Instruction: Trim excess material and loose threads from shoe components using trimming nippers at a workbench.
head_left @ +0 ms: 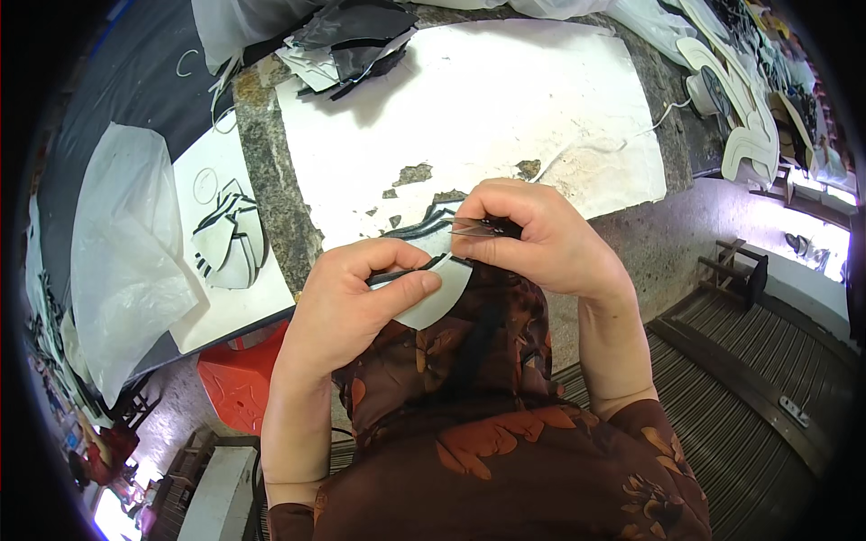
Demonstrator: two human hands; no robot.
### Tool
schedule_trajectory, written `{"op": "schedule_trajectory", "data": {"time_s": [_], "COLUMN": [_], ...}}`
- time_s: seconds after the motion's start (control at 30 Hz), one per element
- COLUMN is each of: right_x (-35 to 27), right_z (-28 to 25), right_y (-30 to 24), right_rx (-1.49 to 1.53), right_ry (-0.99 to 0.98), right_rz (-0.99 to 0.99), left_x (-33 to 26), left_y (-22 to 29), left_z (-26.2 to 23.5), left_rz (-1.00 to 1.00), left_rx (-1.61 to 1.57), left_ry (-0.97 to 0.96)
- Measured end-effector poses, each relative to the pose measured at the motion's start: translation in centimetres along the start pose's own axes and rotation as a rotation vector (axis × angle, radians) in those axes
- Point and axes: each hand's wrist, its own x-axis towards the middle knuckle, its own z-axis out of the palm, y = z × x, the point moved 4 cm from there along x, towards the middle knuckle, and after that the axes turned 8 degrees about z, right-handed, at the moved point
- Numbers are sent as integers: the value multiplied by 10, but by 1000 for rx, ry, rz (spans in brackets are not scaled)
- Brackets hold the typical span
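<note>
My left hand (343, 293) pinches a pale cut piece with a dark edge (437, 307) between thumb and fingers, close in front of my body at the table's near edge. Dark snips with pointed metal blades (471, 229) are gripped in my right hand (552, 236), their tips pointing left just above the piece. A narrow white strip lies along the piece's dark edge near my left thumb. Just beyond my hands, more pale pieces with dark edges (433, 222) rest on the table, partly hidden by my fingers.
A white sheet (469, 99) with worn patches covers the stone-like tabletop. Dark and white scraps (347, 45) are heaped at its far left. Similar pieces (233, 239) and a plastic bag (131, 252) lie left. A white tape roll (708, 92) sits right; a red stool (239, 383) stands below.
</note>
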Motion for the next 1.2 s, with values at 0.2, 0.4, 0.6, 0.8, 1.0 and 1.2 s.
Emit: {"op": "schedule_trajectory", "data": {"time_s": [0.2, 0.4, 0.6, 0.8, 1.0, 1.2], "right_x": [3, -7, -10, -5, -3, -2], "right_z": [7, -5, -1, -2, 0, 2], "right_y": [2, -10, -30, -19, -20, -17], "right_rx": [-27, -268, -609, -378, -316, -342], "right_ry": [-29, -98, 57, -51, -83, -40], "right_rz": [-51, -321, -286, -229, -198, -233], "left_x": [-4, -9, -13, -10, -8, -6], "left_y": [-4, -13, -17, -16, -15, -13], "left_z": [-2, -15, -19, -5, 3, 8], "left_rz": [-8, -45, -39, 37, 42, 89], "left_rx": [-203, -356, -408, -400, -419, -399], "left_ry": [-58, -51, -31, 9, 52, 51]}}
